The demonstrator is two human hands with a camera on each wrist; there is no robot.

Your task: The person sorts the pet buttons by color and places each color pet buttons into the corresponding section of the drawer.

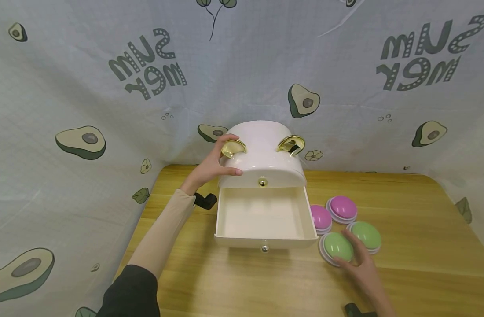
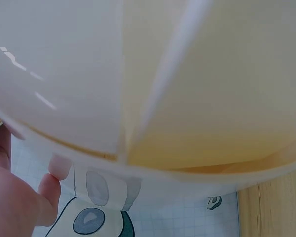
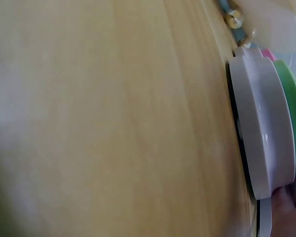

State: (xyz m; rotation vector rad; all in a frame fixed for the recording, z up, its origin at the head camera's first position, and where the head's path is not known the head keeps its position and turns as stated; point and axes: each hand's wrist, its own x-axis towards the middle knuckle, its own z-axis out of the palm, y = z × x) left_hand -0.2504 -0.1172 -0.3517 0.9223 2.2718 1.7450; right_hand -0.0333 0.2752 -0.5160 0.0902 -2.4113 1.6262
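Note:
In the head view a glossy white drawer box with gold ears stands at the table's back, its lower drawer pulled out with nothing inside. My left hand grips the box's upper left side, fingers behind the gold left ear and thumb across the front. The left wrist view shows this hand at the box's curved white side. At the front right, my right hand holds a round push button with a green dome by its edge. Its white base sits on the table in the right wrist view.
Another green button lies right beside the right hand. Two pink buttons lie behind, one against the drawer's right side. The wooden table extends to the right. A patterned cloth hangs close behind the box.

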